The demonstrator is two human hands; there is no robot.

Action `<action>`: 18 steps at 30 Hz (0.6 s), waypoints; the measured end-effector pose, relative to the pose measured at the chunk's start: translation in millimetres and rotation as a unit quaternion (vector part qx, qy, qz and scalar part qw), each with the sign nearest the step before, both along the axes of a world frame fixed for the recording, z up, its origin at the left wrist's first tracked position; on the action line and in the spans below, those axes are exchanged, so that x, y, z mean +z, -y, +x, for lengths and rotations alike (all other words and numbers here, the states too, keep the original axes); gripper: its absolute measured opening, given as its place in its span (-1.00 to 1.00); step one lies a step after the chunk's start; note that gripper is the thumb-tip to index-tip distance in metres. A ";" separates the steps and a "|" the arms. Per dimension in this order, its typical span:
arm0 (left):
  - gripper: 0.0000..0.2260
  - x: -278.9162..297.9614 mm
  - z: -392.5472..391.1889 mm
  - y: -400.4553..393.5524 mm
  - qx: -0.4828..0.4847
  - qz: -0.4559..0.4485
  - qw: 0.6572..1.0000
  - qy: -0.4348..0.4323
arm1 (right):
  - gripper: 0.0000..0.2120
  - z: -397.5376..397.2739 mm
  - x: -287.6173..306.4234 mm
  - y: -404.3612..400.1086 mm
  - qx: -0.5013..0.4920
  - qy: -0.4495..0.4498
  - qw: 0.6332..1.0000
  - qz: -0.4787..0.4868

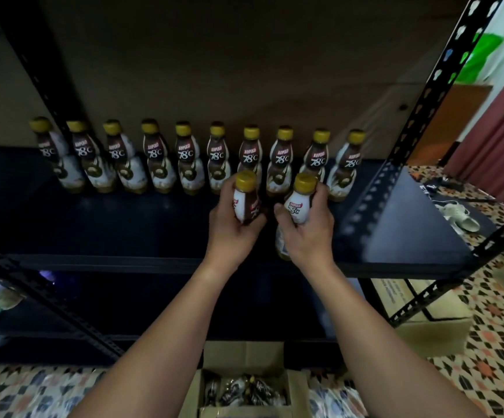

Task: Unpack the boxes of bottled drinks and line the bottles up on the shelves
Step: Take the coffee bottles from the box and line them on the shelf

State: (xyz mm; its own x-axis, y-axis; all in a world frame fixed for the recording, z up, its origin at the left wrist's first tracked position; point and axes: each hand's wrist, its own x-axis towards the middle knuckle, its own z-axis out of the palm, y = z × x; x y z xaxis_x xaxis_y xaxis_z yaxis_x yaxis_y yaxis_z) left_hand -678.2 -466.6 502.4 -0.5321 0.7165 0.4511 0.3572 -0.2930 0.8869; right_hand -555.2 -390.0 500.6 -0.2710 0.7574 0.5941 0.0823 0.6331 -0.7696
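Several gold-capped coffee bottles (185, 158) stand in a row along the back of a dark shelf (118, 218). My left hand (232, 227) grips one bottle (246, 197) by its body, just in front of the row. My right hand (308, 227) grips a second bottle (299, 203), beside the first and nearer the right end of the row. Both held bottles are upright over the shelf. Below me an open cardboard box (244, 384) holds more bottles.
Black perforated uprights (419, 122) frame the shelf on the right, and another upright (45, 70) crosses the row at the left. A lower shelf (154, 309) sits beneath. A second cardboard box (425, 315) and sandals (458, 215) lie on the patterned floor at right.
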 end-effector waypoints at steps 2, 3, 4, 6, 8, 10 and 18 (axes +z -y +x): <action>-0.49 -5.2 -4.6 -8.4 0.032 0.005 0.999 -0.014 | -0.58 -2.0 -2.1 -7.3 -0.004 0.013 1.000 -0.008; -0.46 -5.9 -6.6 -13.3 0.046 0.007 0.999 -0.029 | -0.56 -3.9 -2.3 -11.8 -0.007 0.018 1.000 -0.017; -0.44 -7.2 -8.4 -17.6 0.056 0.010 0.998 -0.042 | -0.52 -6.0 -2.7 -15.3 -0.009 0.023 0.999 -0.024; -0.44 -9.1 -11.9 -27.0 0.062 0.018 0.996 -0.060 | -0.48 -9.8 -2.2 -22.8 -0.009 0.028 0.999 -0.021; -0.41 -10.0 -13.9 -35.2 0.058 0.026 0.995 -0.074 | -0.50 -12.2 -0.4 -27.8 -0.002 0.028 1.000 -0.011; -0.38 -9.0 -14.2 -40.7 0.047 0.030 0.995 -0.079 | -0.52 -13.8 1.0 -32.7 0.002 0.028 1.000 -0.001; -0.06 -5.0 -19.5 -30.7 -0.056 0.014 0.998 -0.010 | -0.32 -3.9 7.1 -32.9 0.055 -0.003 0.996 -0.063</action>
